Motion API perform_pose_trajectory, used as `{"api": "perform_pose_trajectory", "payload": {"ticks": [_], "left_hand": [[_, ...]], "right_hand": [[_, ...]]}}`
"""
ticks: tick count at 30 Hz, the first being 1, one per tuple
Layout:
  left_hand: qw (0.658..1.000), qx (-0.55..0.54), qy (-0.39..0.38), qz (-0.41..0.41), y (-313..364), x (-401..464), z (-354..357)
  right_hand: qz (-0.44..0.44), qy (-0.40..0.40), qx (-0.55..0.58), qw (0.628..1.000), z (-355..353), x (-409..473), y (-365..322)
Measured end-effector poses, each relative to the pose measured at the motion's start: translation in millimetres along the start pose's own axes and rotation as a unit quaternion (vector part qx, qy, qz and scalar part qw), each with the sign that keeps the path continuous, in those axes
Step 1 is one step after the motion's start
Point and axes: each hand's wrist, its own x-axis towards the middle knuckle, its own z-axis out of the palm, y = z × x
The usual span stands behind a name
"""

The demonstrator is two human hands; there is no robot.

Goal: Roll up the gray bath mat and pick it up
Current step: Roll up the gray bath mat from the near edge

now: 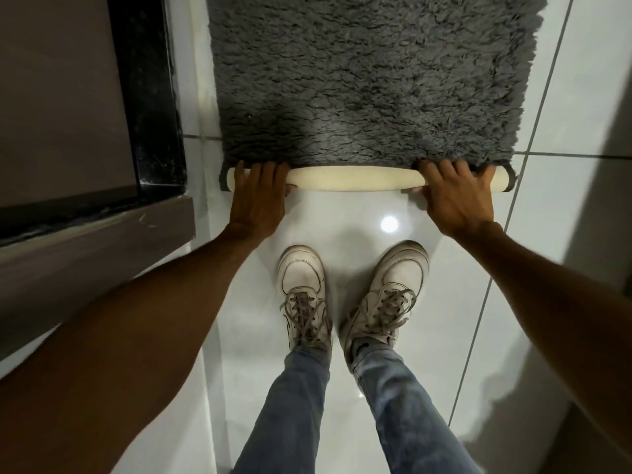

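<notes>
The gray shaggy bath mat (369,73) lies flat on the white tiled floor ahead of me, running out of the top of the frame. Its near edge is turned over into a thin roll (352,178) that shows the cream underside. My left hand (258,196) grips the roll near its left end, fingers over the top and thumb under the front. My right hand (455,195) grips it near the right end the same way. Both arms reach straight forward.
My two feet in white sneakers (352,295) stand on the glossy floor (345,217) just behind the roll. A dark-framed door threshold (150,97) and a gray step (92,241) border the left side. A wall edge (612,165) rises at the right.
</notes>
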Motion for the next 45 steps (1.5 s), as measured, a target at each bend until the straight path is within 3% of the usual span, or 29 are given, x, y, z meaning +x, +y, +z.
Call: {"api": "perform_pose_trajectory", "payload": {"ticks": [4,7,9,11,13,16,19,22,25,29,33,38,45], "left_hand": [[0.999,-0.008,0.022,0.045,-11,18,-9],[0.994,-0.050,0.095,-0.019,6,26,-10],[0.988,-0.085,0.129,-0.016,37,24,-9],[0.990,-0.078,0.116,0.031,68,21,-5],[0.994,-0.056,0.094,0.022,89,21,3],[0.993,-0.044,0.102,-0.027,96,44,6],[0.995,-0.025,0.082,-0.044,87,81,-3],[0.993,-0.042,0.097,-0.058,82,97,-11],[0.987,-0.061,0.143,-0.035,90,88,-13],[0.992,-0.050,0.117,0.000,100,87,-11],[0.994,-0.047,0.098,0.002,92,115,-22],[0.994,-0.049,0.101,0.004,89,121,-39],[0.997,-0.067,0.021,0.013,103,64,-40]], "right_hand": [[-0.041,-0.054,0.045,0.997,-8,18,20],[-0.061,-0.054,0.088,0.993,-19,33,29],[-0.053,-0.053,0.098,0.992,-25,42,31],[-0.043,-0.071,0.109,0.991,-27,52,34],[-0.037,-0.075,0.109,0.990,-27,58,37],[0.006,-0.010,0.049,0.999,-26,58,28],[0.052,0.110,0.086,0.989,-21,42,-7],[-0.023,0.088,0.087,0.992,-8,30,-40],[-0.003,0.080,0.077,0.994,-6,51,-44],[-0.004,0.087,0.073,0.994,-21,88,-34],[-0.070,0.072,0.013,0.995,-29,97,-25],[-0.036,0.050,0.025,0.998,-50,110,-27],[-0.050,-0.035,0.055,0.997,-39,54,-36]]}}
